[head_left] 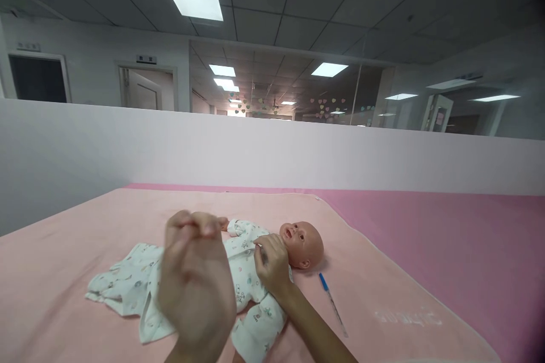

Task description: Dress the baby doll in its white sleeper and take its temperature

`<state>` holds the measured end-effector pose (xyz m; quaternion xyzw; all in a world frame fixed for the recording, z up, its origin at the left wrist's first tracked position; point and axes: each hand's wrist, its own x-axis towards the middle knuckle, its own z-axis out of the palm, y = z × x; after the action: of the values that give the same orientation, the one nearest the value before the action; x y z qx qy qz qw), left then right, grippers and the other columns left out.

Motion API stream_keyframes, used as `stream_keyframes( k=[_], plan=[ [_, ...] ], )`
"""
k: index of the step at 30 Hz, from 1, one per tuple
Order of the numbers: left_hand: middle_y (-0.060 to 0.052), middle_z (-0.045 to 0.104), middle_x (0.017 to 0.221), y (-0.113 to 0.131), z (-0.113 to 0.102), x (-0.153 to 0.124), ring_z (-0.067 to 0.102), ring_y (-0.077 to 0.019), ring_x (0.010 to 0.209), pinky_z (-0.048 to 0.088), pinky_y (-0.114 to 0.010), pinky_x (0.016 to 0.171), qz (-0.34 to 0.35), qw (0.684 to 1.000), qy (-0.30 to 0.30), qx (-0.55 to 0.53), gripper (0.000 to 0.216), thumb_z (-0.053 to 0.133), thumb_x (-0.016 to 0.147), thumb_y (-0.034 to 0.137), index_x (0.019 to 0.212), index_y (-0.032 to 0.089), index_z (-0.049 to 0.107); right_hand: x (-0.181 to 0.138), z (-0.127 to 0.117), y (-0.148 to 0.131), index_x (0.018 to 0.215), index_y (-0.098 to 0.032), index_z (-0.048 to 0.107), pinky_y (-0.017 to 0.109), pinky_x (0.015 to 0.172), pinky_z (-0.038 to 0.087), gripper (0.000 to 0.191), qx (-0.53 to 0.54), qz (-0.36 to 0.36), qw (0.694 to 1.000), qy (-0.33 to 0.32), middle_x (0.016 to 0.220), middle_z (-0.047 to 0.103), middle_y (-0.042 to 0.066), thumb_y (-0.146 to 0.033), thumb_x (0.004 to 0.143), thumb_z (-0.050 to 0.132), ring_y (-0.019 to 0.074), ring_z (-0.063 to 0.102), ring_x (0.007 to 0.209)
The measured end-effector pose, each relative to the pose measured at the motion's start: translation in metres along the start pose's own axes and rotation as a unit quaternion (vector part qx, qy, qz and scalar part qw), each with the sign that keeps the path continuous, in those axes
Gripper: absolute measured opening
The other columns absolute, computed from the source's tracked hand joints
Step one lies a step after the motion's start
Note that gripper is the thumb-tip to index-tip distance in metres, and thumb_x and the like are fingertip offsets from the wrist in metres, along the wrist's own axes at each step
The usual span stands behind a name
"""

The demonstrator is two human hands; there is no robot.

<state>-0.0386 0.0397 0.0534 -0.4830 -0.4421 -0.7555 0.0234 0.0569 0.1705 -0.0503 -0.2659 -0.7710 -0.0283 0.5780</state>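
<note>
A baby doll [305, 244] lies on its back with its head to the right, dressed in a white printed baby shirt [244, 272]. My right hand [272, 261] rests at the chest, just below the chin, its fingers pinched on the shirt's front. Raised nearer to the camera is my left hand [198, 272], slightly blurred, with its fingers curled closed. Whatever those fingers may hold is hidden. Behind my left hand, much of the doll's clothing is covered from sight. Printed white cloth [123, 281] spreads out on the left.
A pen with a blue cap [331, 302] lies by the doll's head. Underneath is a peach-pink sheet [383, 289] with a pale edge, over a darker pink surface [468, 238]. A low white wall [272, 153] runs along the back.
</note>
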Motion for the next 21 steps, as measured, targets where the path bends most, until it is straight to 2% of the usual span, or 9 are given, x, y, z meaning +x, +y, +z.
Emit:
stream_keyframes(
  k=[2, 3, 6, 9, 11, 12, 16, 19, 21],
  plan=[
    [-0.001, 0.052, 0.079, -0.022, 0.032, 0.018, 0.054, -0.0121, 0.076, 0.048, -0.027, 0.072, -0.059, 0.995, 0.027, -0.071, 0.026, 0.027, 0.084, 0.03, 0.105, 0.024, 0.041, 0.003, -0.015, -0.007, 0.08, -0.019, 0.056, 0.033, 0.07, 0.041, 0.017, -0.012, 0.006, 1.0, 0.018, 0.074, 0.058, 0.005, -0.012, 0.078, 0.041, 0.0178, 0.052, 0.074],
    [-0.001, 0.052, 0.078, -0.038, 0.045, 0.024, 0.053, -0.0122, 0.075, 0.047, -0.026, 0.069, -0.082, 0.995, -0.004, -0.062, 0.022, 0.035, 0.081, 0.032, 0.099, 0.022, 0.044, 0.001, -0.025, -0.01, 0.08, -0.019, 0.056, 0.034, 0.071, 0.042, 0.017, -0.023, 0.015, 0.999, 0.031, 0.075, 0.058, 0.005, -0.013, 0.079, 0.041, 0.0181, 0.053, 0.075],
    [-0.001, 0.058, 0.078, -0.095, 0.069, 0.028, 0.055, -0.0152, 0.076, 0.046, -0.03, 0.073, -0.083, 0.975, -0.205, 0.024, 0.02, 0.042, 0.078, 0.033, 0.088, 0.02, 0.051, -0.024, -0.066, -0.01, 0.083, -0.021, 0.057, 0.036, 0.071, 0.043, 0.014, -0.1, 0.085, 0.988, 0.086, 0.078, 0.061, 0.006, -0.018, 0.08, 0.043, 0.0202, 0.056, 0.077],
    [-0.002, 0.063, 0.09, -0.138, 0.075, 0.018, 0.054, -0.02, 0.09, 0.042, -0.036, 0.083, -0.036, 0.915, -0.391, 0.096, 0.021, 0.045, 0.075, 0.029, 0.088, 0.023, 0.059, -0.077, -0.106, 0.009, 0.083, -0.023, 0.058, 0.038, 0.064, 0.046, 0.014, -0.258, 0.139, 0.951, 0.094, 0.078, 0.064, 0.008, -0.028, 0.08, 0.045, 0.0232, 0.058, 0.073],
    [-0.001, 0.064, 0.094, -0.151, 0.073, 0.01, 0.053, -0.022, 0.094, 0.041, -0.037, 0.085, -0.025, 0.879, -0.461, 0.117, 0.022, 0.045, 0.074, 0.03, 0.087, 0.025, 0.063, -0.116, -0.125, 0.026, 0.082, -0.027, 0.06, 0.039, 0.057, 0.046, 0.018, -0.373, 0.152, 0.913, 0.056, 0.078, 0.065, 0.009, -0.039, 0.078, 0.047, 0.0256, 0.06, 0.07],
    [-0.001, 0.064, 0.095, -0.154, 0.072, 0.007, 0.053, -0.0226, 0.096, 0.04, -0.037, 0.085, -0.026, 0.866, -0.486, 0.12, 0.023, 0.046, 0.074, 0.032, 0.088, 0.026, 0.064, -0.132, -0.131, 0.034, 0.078, -0.029, 0.062, 0.039, 0.053, 0.046, 0.022, -0.42, 0.143, 0.894, 0.063, 0.076, 0.065, 0.01, -0.045, 0.076, 0.047, 0.0262, 0.06, 0.065],
    [-0.003, 0.065, 0.091, -0.157, 0.068, 0.002, 0.055, -0.0217, 0.088, 0.041, -0.031, 0.075, -0.026, 0.851, -0.515, 0.095, 0.027, 0.052, 0.07, 0.038, 0.089, 0.023, 0.065, -0.159, -0.136, 0.043, 0.072, -0.025, 0.065, 0.037, 0.055, 0.048, 0.027, -0.491, 0.149, 0.858, -0.008, 0.078, 0.067, 0.008, -0.048, 0.073, 0.053, 0.0243, 0.062, 0.067],
    [-0.001, 0.059, 0.064, -0.16, 0.068, 0.001, 0.052, -0.0159, 0.064, 0.036, -0.026, 0.059, -0.039, 0.865, -0.493, 0.087, 0.029, 0.044, 0.075, 0.039, 0.067, 0.018, 0.061, -0.151, -0.132, 0.033, 0.068, -0.023, 0.064, 0.036, 0.054, 0.046, 0.025, -0.499, 0.187, 0.846, -0.029, 0.075, 0.067, 0.006, -0.04, 0.077, 0.049, 0.0236, 0.061, 0.065],
    [0.002, 0.051, 0.054, -0.162, 0.068, 0.002, 0.047, -0.0133, 0.057, 0.032, -0.025, 0.056, -0.069, 0.878, -0.468, 0.074, 0.034, 0.04, 0.078, 0.041, 0.058, 0.016, 0.054, -0.144, -0.129, 0.023, 0.067, -0.022, 0.063, 0.037, 0.052, 0.045, 0.029, -0.49, 0.218, 0.844, -0.02, 0.07, 0.066, 0.006, -0.038, 0.08, 0.042, 0.0241, 0.061, 0.061]
  ],
)
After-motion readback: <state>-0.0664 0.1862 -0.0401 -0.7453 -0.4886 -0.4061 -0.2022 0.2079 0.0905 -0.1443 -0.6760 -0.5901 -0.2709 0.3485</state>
